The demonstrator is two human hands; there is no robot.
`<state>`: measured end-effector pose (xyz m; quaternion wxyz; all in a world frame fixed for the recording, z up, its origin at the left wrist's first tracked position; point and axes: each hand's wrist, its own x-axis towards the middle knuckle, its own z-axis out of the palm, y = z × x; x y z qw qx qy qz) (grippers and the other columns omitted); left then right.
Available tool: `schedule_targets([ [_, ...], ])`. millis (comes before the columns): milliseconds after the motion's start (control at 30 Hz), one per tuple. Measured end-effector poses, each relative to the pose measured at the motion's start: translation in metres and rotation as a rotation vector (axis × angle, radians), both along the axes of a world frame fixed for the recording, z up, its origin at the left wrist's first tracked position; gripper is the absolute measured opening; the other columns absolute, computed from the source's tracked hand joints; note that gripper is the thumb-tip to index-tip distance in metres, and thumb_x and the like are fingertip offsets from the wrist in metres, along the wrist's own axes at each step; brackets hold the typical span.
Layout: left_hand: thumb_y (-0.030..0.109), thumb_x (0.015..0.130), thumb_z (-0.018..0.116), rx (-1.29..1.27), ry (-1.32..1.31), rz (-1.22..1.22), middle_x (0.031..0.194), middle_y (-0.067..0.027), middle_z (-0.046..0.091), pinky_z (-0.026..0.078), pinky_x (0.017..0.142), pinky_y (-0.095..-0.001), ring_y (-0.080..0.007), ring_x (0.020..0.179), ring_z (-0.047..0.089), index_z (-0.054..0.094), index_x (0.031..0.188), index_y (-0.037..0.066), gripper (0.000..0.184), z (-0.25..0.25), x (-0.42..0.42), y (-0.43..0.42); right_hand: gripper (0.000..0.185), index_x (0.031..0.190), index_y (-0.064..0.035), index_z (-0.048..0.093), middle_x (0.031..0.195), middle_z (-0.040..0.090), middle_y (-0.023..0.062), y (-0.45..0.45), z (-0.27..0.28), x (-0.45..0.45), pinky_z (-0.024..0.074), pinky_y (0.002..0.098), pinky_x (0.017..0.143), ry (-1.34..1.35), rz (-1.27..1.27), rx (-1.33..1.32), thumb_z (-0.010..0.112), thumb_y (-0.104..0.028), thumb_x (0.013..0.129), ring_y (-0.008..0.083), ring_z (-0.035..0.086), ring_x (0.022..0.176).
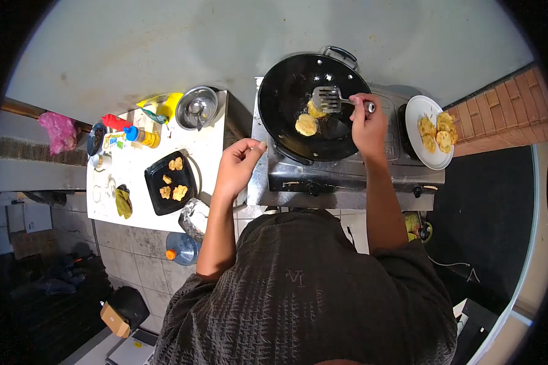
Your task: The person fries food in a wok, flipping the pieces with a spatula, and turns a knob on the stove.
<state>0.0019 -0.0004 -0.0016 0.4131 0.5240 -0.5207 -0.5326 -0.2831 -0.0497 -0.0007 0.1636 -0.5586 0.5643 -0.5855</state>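
Observation:
My right hand (368,125) is wrapped round the handle of a slotted metal spatula (327,99). The spatula's head reaches into a black wok (280,91) on the gas stove and lies against one yellow fritter (316,109). Just below it in the wok is a second fritter (306,125). Left of the wok, my left hand (237,165) hovers near the stove's edge, fingers curled and thumb against the index finger, with nothing visible in it. Several cooked fritters (428,126) lie on a white plate (415,108) to the right of the wok.
On the white table (213,134) at left are a black square dish (155,201) with several pale pieces, a steel bowl (186,115) with a spoon, sauce bottles (143,137) and a green cloth (123,202). A blue water jug (186,249) stands on the floor.

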Motion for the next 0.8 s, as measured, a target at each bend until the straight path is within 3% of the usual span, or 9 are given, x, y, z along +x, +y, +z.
schedule_targets([
  [300,0.019,0.091,0.065,-0.004,0.006,0.007,0.06,0.0107,0.041,0.025,0.049,-0.0207,-0.0006,0.055,0.032,0.066,0.084,0.003,0.018,0.002,0.0,-0.002,0.011,0.1,-0.0009,0.058,0.087,0.068,0.007,-0.002,-0.002,-0.007,0.0464,0.0226,0.057,-0.046,0.012,0.015,0.055,-0.01,0.095,0.008,0.057,0.059],
  [367,0.015,0.093,0.063,0.065,-0.052,-0.038,0.077,0.0058,0.06,0.039,0.066,-0.0195,-0.0024,0.071,0.048,0.066,0.091,0.001,0.014,0.004,0.003,-0.002,0.013,0.102,0.0,0.057,0.091,0.069,0.0077,0.001,0.002,-0.012,0.0465,0.0222,0.058,-0.111,-0.008,-0.085,0.054,-0.011,0.096,0.0073,0.056,0.06],
  [467,0.015,0.093,0.062,0.058,-0.053,-0.04,0.077,0.0057,0.06,0.039,0.066,-0.0193,-0.002,0.07,0.048,0.066,0.09,0.001,0.015,0.001,0.003,-0.004,0.012,0.101,0.0005,0.056,0.092,0.069,0.0081,0.01,0.015,-0.011,0.0465,0.0219,0.059,-0.1,-0.037,-0.027,0.054,-0.01,0.096,0.0065,0.056,0.061],
  [700,0.016,0.093,0.062,0.067,-0.058,-0.066,0.076,0.0061,0.059,0.038,0.064,-0.0185,-0.0013,0.069,0.047,0.066,0.089,0.001,0.015,0.005,-0.002,-0.005,0.01,0.1,-0.0011,0.056,0.086,0.068,0.0072,0.021,-0.001,0.009,0.0464,0.0229,0.058,-0.139,0.06,0.038,0.056,-0.01,0.095,0.0069,0.055,0.06],
  [767,0.016,0.091,0.065,0.008,0.007,-0.009,0.059,0.0112,0.041,0.024,0.049,-0.0208,-0.0003,0.054,0.031,0.065,0.084,0.003,0.015,0.001,-0.006,-0.006,0.009,0.099,-0.0019,0.057,0.085,0.067,0.0071,0.02,-0.005,0.006,0.046,0.0238,0.057,-0.037,0.003,-0.006,0.056,-0.01,0.095,0.0076,0.055,0.059],
  [800,0.016,0.091,0.065,0.006,0.007,-0.008,0.059,0.0112,0.041,0.024,0.049,-0.0208,-0.0003,0.054,0.031,0.065,0.084,0.003,0.015,0.001,-0.005,-0.007,0.009,0.099,-0.0019,0.057,0.085,0.068,0.0078,0.022,0.001,0.005,0.0467,0.0244,0.059,-0.043,-0.014,0.043,0.055,-0.009,0.095,0.0091,0.057,0.062],
])
